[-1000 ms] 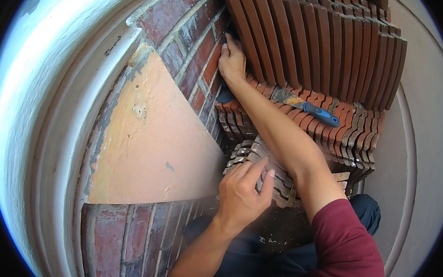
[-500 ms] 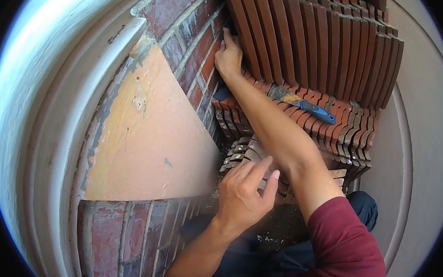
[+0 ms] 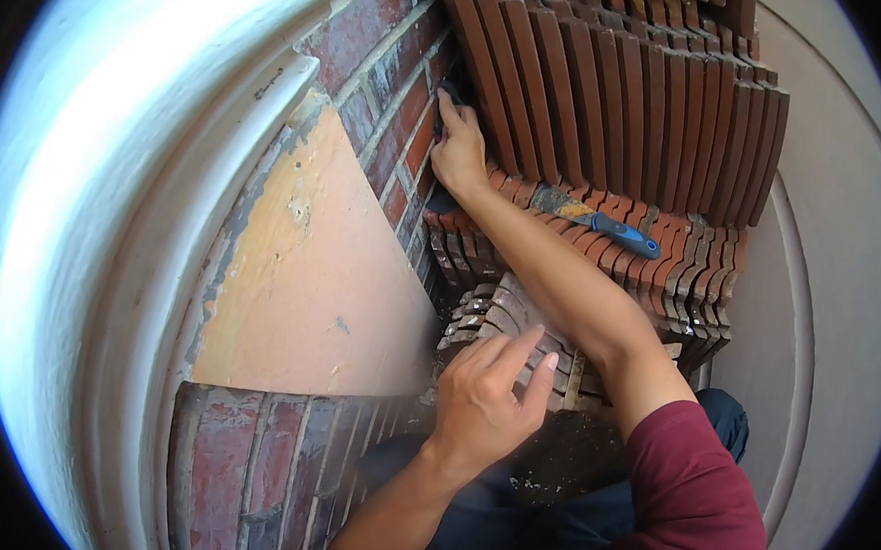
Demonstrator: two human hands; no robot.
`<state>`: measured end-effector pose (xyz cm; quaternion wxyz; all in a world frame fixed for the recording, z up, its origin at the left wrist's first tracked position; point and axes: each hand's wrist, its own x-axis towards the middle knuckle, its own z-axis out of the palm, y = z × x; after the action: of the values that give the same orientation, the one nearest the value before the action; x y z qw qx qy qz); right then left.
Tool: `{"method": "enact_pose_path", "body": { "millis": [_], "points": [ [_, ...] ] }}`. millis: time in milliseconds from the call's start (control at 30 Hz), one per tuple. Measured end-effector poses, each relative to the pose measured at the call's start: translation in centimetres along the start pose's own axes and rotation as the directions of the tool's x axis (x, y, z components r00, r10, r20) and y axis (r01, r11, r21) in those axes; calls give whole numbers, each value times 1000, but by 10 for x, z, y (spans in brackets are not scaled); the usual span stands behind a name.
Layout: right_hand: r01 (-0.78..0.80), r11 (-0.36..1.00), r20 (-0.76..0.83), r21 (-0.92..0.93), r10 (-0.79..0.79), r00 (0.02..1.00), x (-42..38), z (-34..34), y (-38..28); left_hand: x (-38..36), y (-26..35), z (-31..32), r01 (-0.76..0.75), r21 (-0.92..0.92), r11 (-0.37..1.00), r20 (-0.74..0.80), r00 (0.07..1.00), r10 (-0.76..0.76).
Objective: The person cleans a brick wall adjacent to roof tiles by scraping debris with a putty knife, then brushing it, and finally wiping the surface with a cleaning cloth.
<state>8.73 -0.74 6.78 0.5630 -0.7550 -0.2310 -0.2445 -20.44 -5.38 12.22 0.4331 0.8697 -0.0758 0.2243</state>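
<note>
My right arm stretches across to the brick wall (image 3: 361, 112), where my right hand (image 3: 459, 154) is closed on a small dark object (image 3: 439, 119) against the bricks. Only a sliver of that object shows, and I cannot tell its kind. Upright brown roof tiles (image 3: 609, 105) stand close beside this hand. Below my right forearm, my left hand (image 3: 489, 397) hangs in the air with nothing in it, fingers loosely bent and thumb apart. A putty knife (image 3: 622, 233) with a blue and black handle lies on a lower row of orange tiles (image 3: 660, 262).
A peach-painted plaster patch (image 3: 311, 278) covers part of the wall on the left, beside a white curved moulding (image 3: 151, 290). Smaller stacked tile pieces (image 3: 518, 314) sit low near my legs. A pale panel (image 3: 820, 255) stands on the right.
My right hand has shifted slightly down along the wall, and more of the dark object shows beside its fingers. The view has moved a little; my left hand stays nearly where it was.
</note>
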Motion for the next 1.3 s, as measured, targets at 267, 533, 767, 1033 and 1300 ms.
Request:
{"method": "enact_pose_path", "body": {
  "millis": [267, 533, 767, 1033, 1300],
  "points": [
    [-243, 966, 73, -91, 250, 966, 32, -3, -10, -2, 3, -1, -12, -4, 1000, 9, 1000, 12],
    [-181, 967, 56, -181, 194, 979, 32, 4, 2, -1, 3, 1, 2, -17, 1000, 31, 1000, -2],
    [35, 999, 70, 12, -36, 997, -24, 12, 9, -1, -1, -1, -6, 7, 1000, 19, 1000, 6],
    [-447, 892, 205, 63, 426, 881, 52, 8, 12, -2, -3, 4, 23, 13, 1000, 36, 999, -24],
    [-194, 975, 311, -110, 219, 925, -7, -1, -1, 4, -11, 11, 20, -14, 1000, 47, 999, -20]
  ]
}}
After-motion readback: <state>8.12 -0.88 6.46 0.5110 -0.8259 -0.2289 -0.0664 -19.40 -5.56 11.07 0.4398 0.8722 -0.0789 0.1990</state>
